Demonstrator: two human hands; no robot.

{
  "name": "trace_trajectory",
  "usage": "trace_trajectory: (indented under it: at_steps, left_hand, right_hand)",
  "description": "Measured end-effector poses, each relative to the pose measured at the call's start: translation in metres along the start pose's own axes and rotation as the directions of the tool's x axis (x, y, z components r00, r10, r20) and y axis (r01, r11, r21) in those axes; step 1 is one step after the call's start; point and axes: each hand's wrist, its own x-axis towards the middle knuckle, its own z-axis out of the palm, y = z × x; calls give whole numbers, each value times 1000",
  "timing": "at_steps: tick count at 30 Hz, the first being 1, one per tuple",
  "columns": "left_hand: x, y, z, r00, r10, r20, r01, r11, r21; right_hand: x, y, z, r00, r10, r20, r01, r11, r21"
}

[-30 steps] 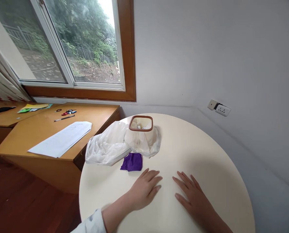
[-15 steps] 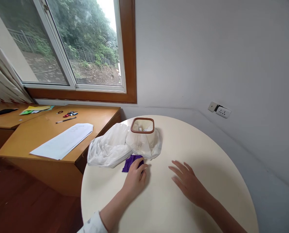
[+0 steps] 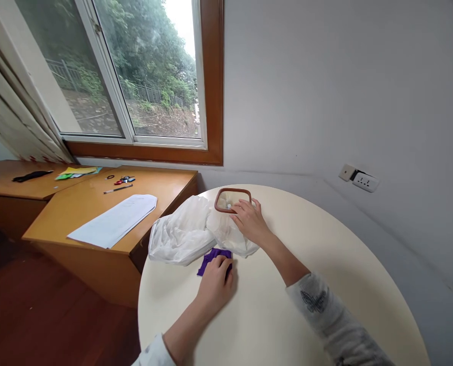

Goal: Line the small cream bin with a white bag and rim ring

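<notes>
A small purple cloth [image 3: 208, 260], slightly crumpled, lies on the round table. My left hand [image 3: 218, 279] rests over its right end, fingers curled down on it; the fingertips are partly hidden. Behind the cloth stands a small bin with a brown rim [image 3: 231, 190], lined with a whitish plastic bag; something silvery and crumpled [image 3: 228, 206] shows inside. My right hand [image 3: 250, 219] reaches to the bin's front right, its fingers apart and lying over the rim. The loose part of the white plastic bag [image 3: 183, 234] spreads to the left of the bin.
The cream round table [image 3: 287, 305] stands against the wall. Left of it is a wooden desk [image 3: 165, 195] with white papers [image 3: 116, 218], a pen [image 3: 118, 189], keys [image 3: 124, 180] and coloured papers [image 3: 77, 173]. A wall socket [image 3: 365, 181] is at the right.
My right hand has moved forward and left from above the table to the bin's rim. My left hand stays at the purple cloth, its fingers more curled. The view has shifted slightly left.
</notes>
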Motion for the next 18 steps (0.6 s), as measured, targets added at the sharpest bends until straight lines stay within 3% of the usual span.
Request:
trace_trajectory:
  at_steps: [9, 12, 18]
  left_hand:
    - [1, 1, 0, 998, -59, 10, 58, 997, 49]
    - [0, 3, -5, 994, -64, -94, 60, 997, -45]
    - [3, 3, -13, 936, -44, -349, -87, 932, -351]
  right_hand:
    - [-6, 6, -7, 1000, 25, 12, -26, 995, 92]
    - [-18, 7, -17, 999, 25, 24, -28, 993, 111]
    - [-55, 12, -43, 998, 43, 56, -54, 974, 219]
